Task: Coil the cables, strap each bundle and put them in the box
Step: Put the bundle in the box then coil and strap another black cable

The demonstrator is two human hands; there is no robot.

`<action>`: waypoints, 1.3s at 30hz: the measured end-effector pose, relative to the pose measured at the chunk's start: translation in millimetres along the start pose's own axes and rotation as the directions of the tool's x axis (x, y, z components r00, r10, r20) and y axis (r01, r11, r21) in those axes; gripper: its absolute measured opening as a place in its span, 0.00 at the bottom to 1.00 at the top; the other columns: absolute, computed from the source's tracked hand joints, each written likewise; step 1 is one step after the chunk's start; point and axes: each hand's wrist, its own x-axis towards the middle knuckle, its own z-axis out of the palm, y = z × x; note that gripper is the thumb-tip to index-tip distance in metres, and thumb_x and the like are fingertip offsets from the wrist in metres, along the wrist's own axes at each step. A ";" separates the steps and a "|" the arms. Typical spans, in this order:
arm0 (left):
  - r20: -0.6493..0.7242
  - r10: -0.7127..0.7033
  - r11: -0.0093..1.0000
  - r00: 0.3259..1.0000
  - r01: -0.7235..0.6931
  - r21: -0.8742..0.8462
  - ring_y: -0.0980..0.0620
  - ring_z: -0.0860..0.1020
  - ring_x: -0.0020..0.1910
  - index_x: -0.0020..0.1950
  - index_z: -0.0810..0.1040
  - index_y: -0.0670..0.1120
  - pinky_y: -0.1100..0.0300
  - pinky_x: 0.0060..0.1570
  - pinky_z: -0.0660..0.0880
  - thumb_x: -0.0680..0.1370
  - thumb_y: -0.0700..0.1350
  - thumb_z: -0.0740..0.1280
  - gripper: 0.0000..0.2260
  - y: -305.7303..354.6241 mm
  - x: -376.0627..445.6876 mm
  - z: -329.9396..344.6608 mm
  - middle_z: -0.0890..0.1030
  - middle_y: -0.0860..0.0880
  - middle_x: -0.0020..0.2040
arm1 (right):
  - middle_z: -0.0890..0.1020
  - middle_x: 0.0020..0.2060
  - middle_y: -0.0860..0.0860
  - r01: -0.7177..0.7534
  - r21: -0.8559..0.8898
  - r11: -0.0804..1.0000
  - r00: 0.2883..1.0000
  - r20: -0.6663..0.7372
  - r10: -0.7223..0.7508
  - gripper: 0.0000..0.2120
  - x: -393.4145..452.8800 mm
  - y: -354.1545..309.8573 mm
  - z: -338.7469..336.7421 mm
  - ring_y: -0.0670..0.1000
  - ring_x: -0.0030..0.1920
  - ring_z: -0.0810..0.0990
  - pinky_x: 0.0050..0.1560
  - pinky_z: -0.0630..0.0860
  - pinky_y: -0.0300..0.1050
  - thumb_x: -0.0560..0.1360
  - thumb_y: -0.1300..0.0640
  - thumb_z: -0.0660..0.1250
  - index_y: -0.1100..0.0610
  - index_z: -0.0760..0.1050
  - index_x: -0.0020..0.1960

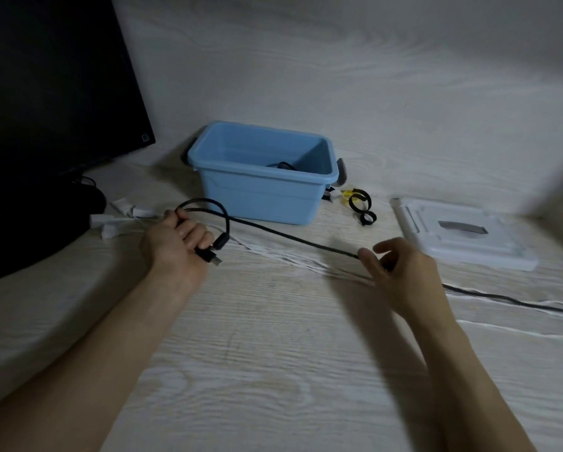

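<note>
Stretching between both hands, the black cable (pixel 293 239) is looped in the left hand's (pixel 175 239) closed fist and pinched loosely by the right hand (pixel 400 265).

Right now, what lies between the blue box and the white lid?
In the head view, black and yellow straps lie on the table between the blue box and the white lid.

Straps (pixel 360 203) lie right of the box (pixel 260 194), lid (pixel 462 233) farther right.
</note>
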 end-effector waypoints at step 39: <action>0.514 -0.689 0.570 0.511 -0.056 0.820 0.57 0.54 0.21 0.40 0.80 0.41 0.61 0.23 0.48 0.76 0.56 0.60 0.20 -25.4 -36.6 -6.1 0.59 0.52 0.24 | 0.74 0.35 0.45 0.390 0.233 0.891 0.920 -0.059 -0.388 0.09 -35.1 -49.7 36.9 0.45 0.35 0.71 0.35 0.64 0.32 0.81 0.48 0.64 0.53 0.74 0.46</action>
